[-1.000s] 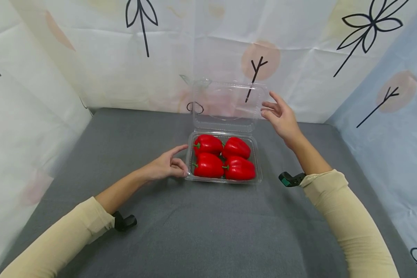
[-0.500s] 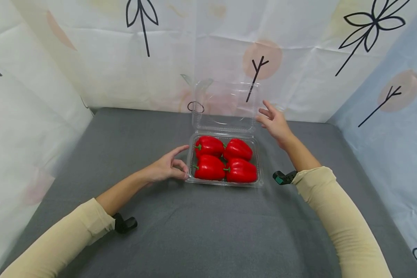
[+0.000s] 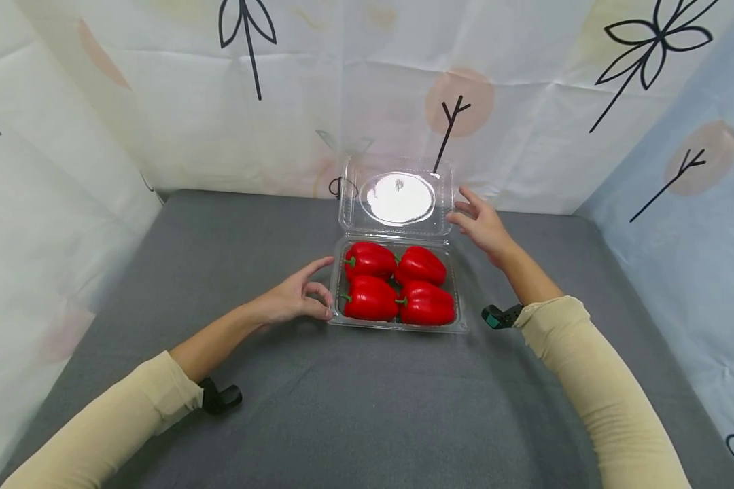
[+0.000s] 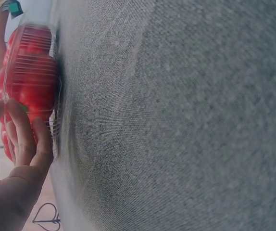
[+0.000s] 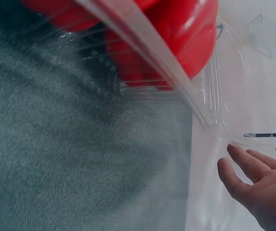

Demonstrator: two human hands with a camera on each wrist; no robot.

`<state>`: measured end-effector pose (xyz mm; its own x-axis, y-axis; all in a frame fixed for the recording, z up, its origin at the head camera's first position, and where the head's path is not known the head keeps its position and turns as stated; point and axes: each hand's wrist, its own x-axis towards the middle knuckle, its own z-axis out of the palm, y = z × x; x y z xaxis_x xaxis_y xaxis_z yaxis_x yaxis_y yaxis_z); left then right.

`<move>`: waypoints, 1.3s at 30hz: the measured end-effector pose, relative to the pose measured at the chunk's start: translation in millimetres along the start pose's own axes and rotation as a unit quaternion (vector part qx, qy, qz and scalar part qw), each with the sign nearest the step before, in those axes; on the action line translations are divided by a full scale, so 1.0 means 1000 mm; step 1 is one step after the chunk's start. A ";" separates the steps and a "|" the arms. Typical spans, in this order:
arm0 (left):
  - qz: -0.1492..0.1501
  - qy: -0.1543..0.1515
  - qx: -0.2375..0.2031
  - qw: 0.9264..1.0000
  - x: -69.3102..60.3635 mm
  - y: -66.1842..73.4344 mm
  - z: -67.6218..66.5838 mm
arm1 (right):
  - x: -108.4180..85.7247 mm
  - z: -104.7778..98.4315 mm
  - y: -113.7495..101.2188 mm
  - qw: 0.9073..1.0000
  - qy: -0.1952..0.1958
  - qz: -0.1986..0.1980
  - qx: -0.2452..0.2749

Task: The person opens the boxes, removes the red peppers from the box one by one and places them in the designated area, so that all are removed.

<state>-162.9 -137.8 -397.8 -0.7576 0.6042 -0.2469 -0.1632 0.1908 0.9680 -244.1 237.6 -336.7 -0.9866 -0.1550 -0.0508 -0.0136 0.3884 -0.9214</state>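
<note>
Several red bell peppers (image 3: 370, 299) with green stems lie in the base of a clear plastic clamshell container (image 3: 397, 327). The container's hinged lid (image 3: 355, 219) stands raised behind them. At the base's left side, my left hand (image 3: 290, 295) pinches the rim, as the left wrist view shows with the fingertips at the edge. My right hand (image 3: 486, 227) is at the lid's right edge, its fingers spread and slightly bent. In the right wrist view, the right hand's fingertips (image 5: 230, 148) are at or very near the lid's edge; contact is unclear.
The container stands on a grey cloth-covered table (image 3: 367, 407). A pale patterned curtain (image 3: 159, 122) hangs behind and at both sides. A black band with a small device (image 3: 220, 396) is on the left wrist, and another device (image 3: 500, 317) is on the right.
My right hand has moved left and lower to the lid's edge. The lid has changed tilt, its top edge sitting lower and bright glare now showing. My left hand stays at the rim.
</note>
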 end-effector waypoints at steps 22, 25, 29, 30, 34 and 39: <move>0.011 -0.009 -0.018 1.000 -0.002 0.001 0.003 | -0.068 0.008 0.006 0.962 -0.208 -0.157 -0.079; 0.010 -0.008 -0.019 1.000 -0.002 0.000 0.003 | -0.077 0.012 0.008 0.953 -0.233 -0.170 -0.097; 0.008 -0.007 -0.019 1.000 -0.002 0.000 0.002 | -0.085 0.016 0.007 0.946 -0.236 -0.179 -0.129; 0.007 -0.007 -0.019 1.000 -0.002 0.000 0.001 | -0.087 0.017 0.007 0.946 -0.235 -0.179 -0.134; 0.001 -0.008 -0.025 1.000 -0.002 0.000 0.001 | -0.092 0.019 0.010 0.943 -0.232 -0.175 -0.160; 0.002 -0.011 -0.032 0.999 -0.002 0.001 0.000 | -0.093 0.023 0.013 0.937 -0.216 -0.191 -0.198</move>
<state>-161.8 -138.8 -396.8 -0.7444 0.6216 -0.2439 -0.2015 0.1391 0.9695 -148.7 235.9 -352.5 -0.7410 -0.6711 0.0239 -0.4959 0.5227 -0.6934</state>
